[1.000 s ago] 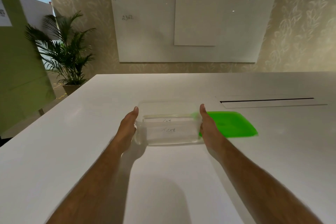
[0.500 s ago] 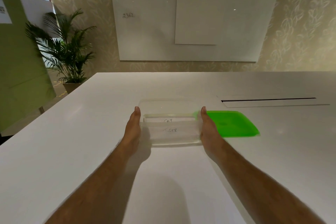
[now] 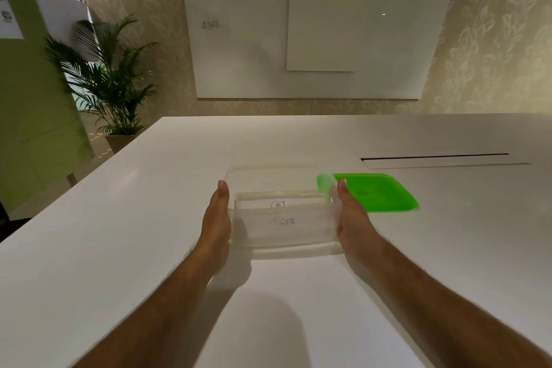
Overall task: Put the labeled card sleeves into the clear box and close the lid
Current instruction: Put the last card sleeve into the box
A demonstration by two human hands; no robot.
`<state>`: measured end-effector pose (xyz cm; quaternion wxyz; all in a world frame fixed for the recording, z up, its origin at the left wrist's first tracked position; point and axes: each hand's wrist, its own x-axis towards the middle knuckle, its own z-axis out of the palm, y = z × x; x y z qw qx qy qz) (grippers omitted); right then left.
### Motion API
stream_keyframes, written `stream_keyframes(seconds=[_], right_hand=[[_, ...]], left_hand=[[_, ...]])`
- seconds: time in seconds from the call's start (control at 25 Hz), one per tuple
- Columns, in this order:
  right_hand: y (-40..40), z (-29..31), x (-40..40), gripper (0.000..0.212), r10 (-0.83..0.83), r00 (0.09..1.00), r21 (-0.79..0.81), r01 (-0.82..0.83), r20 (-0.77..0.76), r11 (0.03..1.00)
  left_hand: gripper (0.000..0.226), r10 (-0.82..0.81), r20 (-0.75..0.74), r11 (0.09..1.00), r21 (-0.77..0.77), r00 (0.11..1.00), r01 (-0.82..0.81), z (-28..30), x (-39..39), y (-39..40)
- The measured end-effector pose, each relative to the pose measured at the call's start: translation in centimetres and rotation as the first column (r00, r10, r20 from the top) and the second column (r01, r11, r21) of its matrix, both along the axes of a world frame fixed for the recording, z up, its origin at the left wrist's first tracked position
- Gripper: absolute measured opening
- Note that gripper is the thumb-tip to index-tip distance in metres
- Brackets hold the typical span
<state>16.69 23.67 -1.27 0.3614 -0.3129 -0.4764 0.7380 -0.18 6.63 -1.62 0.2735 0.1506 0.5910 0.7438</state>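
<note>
Both hands, left (image 3: 215, 219) and right (image 3: 352, 218), flat against the clear box (image 3: 283, 236) (rounded, glossy plastic).

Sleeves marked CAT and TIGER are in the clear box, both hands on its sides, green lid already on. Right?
Not quite: the head view shows the green lid lying on the table beside the clear box, right of it. The rest holds.

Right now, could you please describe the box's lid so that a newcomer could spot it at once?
On the white table, find the clear box between the left hand and right hand. Just right of it lies the lid, flat on the table. It is the only bright green thing there.
</note>
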Motion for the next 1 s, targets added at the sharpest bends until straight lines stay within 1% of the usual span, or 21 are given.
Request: stream_keyframes(seconds=[0.16,0.32,0.4,0.52,0.56,0.72,0.76,0.8,0.84,0.88,0.92,0.96,1.0], right_hand=[[-2.0,-0.5,1.8,0.061,-0.021,0.999,-0.024,0.022,0.025,0.999],[-3.9,-1.3,3.1,0.062,0.009,0.999,-0.024,-0.009,0.030,1.000],[-4.6,-1.6,3.5,0.060,0.020,1.000,-0.017,-0.020,0.014,1.000],[-5.3,-1.8,3.8,0.056,0.033,0.999,-0.013,-0.033,0.006,0.999],[-5.4,-1.8,3.8,0.056,0.036,0.999,-0.008,-0.035,0.008,0.999],[-5.7,-1.4,4.3,0.065,0.025,0.999,0.026,-0.026,0.046,0.999],[-5.6,-1.3,4.5,0.066,0.039,0.997,0.043,-0.042,0.059,0.998],[-5.4,-1.0,4.8,0.065,0.055,0.997,0.074,-0.060,0.061,0.995],[-5.0,-0.8,5.1,0.065,0.052,0.997,0.117,-0.058,0.058,0.991],[-4.5,-0.4,5.4,0.067,0.023,0.998,0.175,-0.034,0.067,0.984],[-3.8,0.0,5.8,0.071,-0.024,0.994,0.256,-0.004,0.106,0.967],[-3.1,0.4,6.3,0.075,-0.078,0.983,0.359,0.013,0.167,0.933],[-2.3,1.0,7.0,0.079,-0.137,0.961,0.464,0.011,0.240,0.886]], left_hand=[[0.072,-0.001,-0.002,1.000,0.004,1.000,0.001,-0.9,1.6,-2.1],[0.071,-0.008,-0.004,1.000,0.011,1.000,0.008,-1.6,2.6,-3.9],[0.062,-0.006,-0.001,1.000,0.014,1.000,0.006,-1.9,2.7,-4.5],[0.040,-0.001,0.017,1.000,0.029,1.000,0.000,-1.8,2.8,-5.0],[0.039,-0.004,0.018,1.000,0.028,1.000,0.003,-1.7,2.9,-5.1],[0.049,-0.062,0.065,0.996,0.066,0.996,0.057,-0.9,3.2,-5.6],[0.051,-0.070,0.056,0.996,0.064,0.996,0.066,-0.4,3.2,-5.7],[0.053,-0.061,0.019,0.997,0.040,0.998,0.060,0.2,3.1,-5.9],[0.053,-0.024,-0.057,1.000,-0.013,0.998,0.023,0.7,2.9,-5.9],[0.055,0.017,-0.186,0.996,-0.084,0.982,-0.033,1.4,2.5,-5.8],[0.061,0.026,-0.353,0.983,-0.162,0.935,-0.089,2.2,2.2,-5.7],[0.069,-0.006,-0.518,0.964,-0.230,0.856,-0.132,3.1,2.2,-5.5],[0.075,-0.053,-0.647,0.950,-0.268,0.761,-0.162,4.0,2.4,-5.1]])
